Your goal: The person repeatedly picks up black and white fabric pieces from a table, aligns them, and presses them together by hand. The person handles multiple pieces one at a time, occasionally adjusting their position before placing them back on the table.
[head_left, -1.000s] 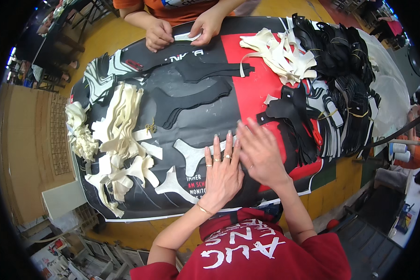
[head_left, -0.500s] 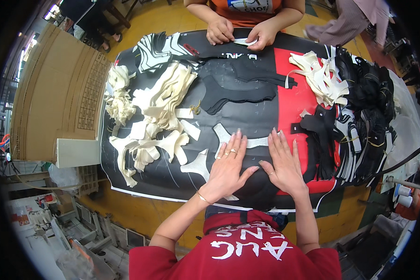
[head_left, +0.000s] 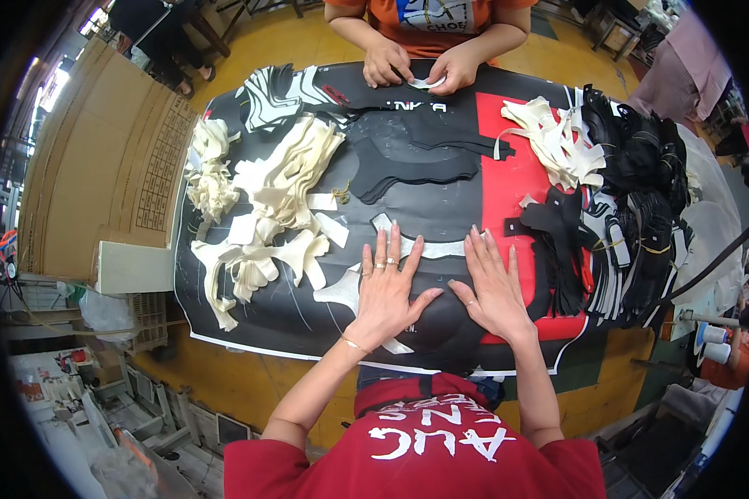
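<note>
Both my hands lie flat, palms down, on a white Y-shaped cut piece with a dark edge, spread on the black table cover. My left hand is open, fingers spread, over the piece's left part and reaching onto a second white piece beside it. My right hand is open too, its fingertips over the piece's right end near the red area. Beyond them lies a stack of black Y-shaped pieces. My palms hide parts of both white pieces.
Cream cut pieces are heaped at left. At right are more cream strips, black pieces and tied black-and-white bundles. Across the table, a co-worker's hands hold a small white piece. A cardboard box stands at left.
My left hand has slid left, its fingers spreading wider over the white piece. My right hand stays flat near the right end. The whole view has shifted slightly.
</note>
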